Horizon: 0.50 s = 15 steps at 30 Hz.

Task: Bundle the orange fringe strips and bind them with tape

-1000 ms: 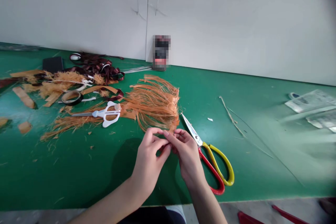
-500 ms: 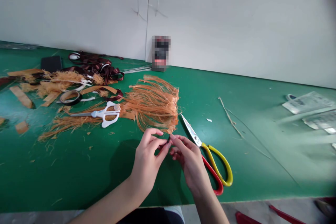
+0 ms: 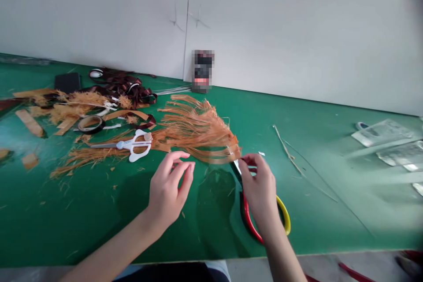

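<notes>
A fringe of orange-brown raffia-like strands lies across the green table, its banded edge on the right side. My right hand is closed, thumb and fingers pinching the near right corner of that fringe. My left hand is held over the table just in front of the strands, fingers apart and nothing in them. Beneath my right hand lie large scissors with red and yellow handles; my hand hides part of them. White-handled scissors rest on more strands left of the fringe.
At the left are a roll of black tape, brown ribbon, tan scraps and a dark flat box. A phone-like blurred object leans on the white wall. Thin wire and clear plastic packets lie right.
My hands have moved apart, the left one opening and going left. My right hand has gone right, pulling the fringe's near corner with it so its edge now slants.
</notes>
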Tool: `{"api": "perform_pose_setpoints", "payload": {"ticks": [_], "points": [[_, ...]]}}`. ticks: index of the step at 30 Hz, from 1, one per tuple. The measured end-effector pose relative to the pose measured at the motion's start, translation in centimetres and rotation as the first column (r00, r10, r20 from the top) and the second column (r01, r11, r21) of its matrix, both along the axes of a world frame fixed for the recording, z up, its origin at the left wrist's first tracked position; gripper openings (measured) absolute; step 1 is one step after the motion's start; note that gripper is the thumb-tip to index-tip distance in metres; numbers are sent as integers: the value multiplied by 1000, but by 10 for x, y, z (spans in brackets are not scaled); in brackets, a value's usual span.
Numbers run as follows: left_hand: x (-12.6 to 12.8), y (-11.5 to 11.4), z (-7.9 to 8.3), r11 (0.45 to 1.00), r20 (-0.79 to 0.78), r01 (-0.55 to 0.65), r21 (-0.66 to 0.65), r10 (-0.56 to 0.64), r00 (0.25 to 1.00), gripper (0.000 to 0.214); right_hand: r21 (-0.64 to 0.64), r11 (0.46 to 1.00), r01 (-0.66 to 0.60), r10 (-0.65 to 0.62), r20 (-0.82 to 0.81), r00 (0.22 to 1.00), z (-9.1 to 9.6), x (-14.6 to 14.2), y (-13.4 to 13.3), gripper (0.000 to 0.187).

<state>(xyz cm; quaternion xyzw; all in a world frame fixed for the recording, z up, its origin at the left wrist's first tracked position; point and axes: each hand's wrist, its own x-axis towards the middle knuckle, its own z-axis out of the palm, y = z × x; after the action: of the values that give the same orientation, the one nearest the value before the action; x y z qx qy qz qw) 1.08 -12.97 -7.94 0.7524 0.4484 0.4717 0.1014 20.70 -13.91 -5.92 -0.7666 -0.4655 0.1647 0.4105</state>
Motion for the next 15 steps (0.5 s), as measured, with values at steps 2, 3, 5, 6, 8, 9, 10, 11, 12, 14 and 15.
{"api": "perform_pose_setpoints", "payload": {"ticks": [2, 3, 5, 6, 8, 9, 10, 11, 12, 14, 15], "points": [[0, 1, -2, 998, -54, 33, 60, -30, 998, 9, 64, 998, 11, -23, 189, 982, 1, 11, 4, 20], [4, 0, -4, 991, -91, 85, 101, -75, 993, 10, 97, 995, 27, -50, 250, 967, 2, 16, 8, 22], [17, -1, -7, 946, -189, 256, 199, -220, 957, 9, 184, 982, 50, -114, 356, 927, 5, 26, 16, 25], [26, -2, -10, 898, -247, 365, 247, -306, 920, 8, 231, 972, 45, -139, 409, 902, 8, 30, 21, 25], [46, 1, -16, 778, -354, 555, 294, -451, 819, 13, 289, 957, 0, -146, 484, 863, 14, 37, 32, 24], [54, 4, -19, 745, -371, 605, 279, -498, 784, 17, 290, 956, -33, -122, 500, 857, 17, 40, 37, 24], [61, 7, -22, 753, -347, 613, 239, -524, 778, 20, 279, 958, -66, -89, 505, 859, 20, 43, 42, 23], [66, 10, -25, 793, -295, 581, 183, -519, 802, 22, 266, 959, -99, -50, 502, 864, 21, 46, 46, 23], [69, 13, -27, 834, -244, 538, 122, -500, 831, 23, 256, 958, -129, -16, 497, 868, 22, 48, 50, 23], [70, 17, -30, 890, -176, 454, 36, -441, 880, 24, 245, 954, -171, 23, 511, 859, 20, 52, 56, 25], [70, 19, -31, 898, -168, 440, 21, -431, 887, 24, 237, 953, -191, 39, 528, 849, 18, 53, 58, 26]]}}
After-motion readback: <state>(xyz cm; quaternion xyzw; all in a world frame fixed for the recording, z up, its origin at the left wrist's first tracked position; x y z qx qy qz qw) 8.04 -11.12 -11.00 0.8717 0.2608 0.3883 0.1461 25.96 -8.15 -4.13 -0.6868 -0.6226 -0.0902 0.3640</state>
